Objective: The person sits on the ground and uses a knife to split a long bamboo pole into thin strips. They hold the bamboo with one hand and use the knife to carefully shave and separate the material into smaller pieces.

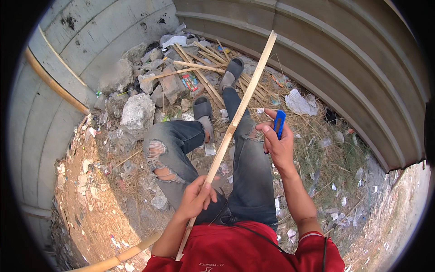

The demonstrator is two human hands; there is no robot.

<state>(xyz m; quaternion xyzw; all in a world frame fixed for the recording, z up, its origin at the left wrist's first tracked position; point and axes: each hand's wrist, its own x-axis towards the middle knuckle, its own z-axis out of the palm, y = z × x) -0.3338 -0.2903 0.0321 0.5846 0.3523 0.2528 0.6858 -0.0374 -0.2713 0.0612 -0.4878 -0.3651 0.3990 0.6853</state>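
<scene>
A long, pale split-bamboo strip [247,99] with a node near its middle slants from beside my red shirt up past my legs. Around its lower part, my left hand [197,196] is closed, the thumb lying along the strip. To the right of the strip and apart from it, my right hand [277,143] grips a blue utility knife [279,123] between thumb and fingers. The handle stands up from the hand; whether the blade is out, I cannot tell.
My legs in torn jeans [249,172] stretch ahead over littered ground. Bamboo strips [199,72] lie piled near my feet, beside broken concrete lumps [137,111]. Corrugated metal sheeting [326,59] walls the right, pale panels [104,27] the left. A bamboo pole [118,258] lies at lower left.
</scene>
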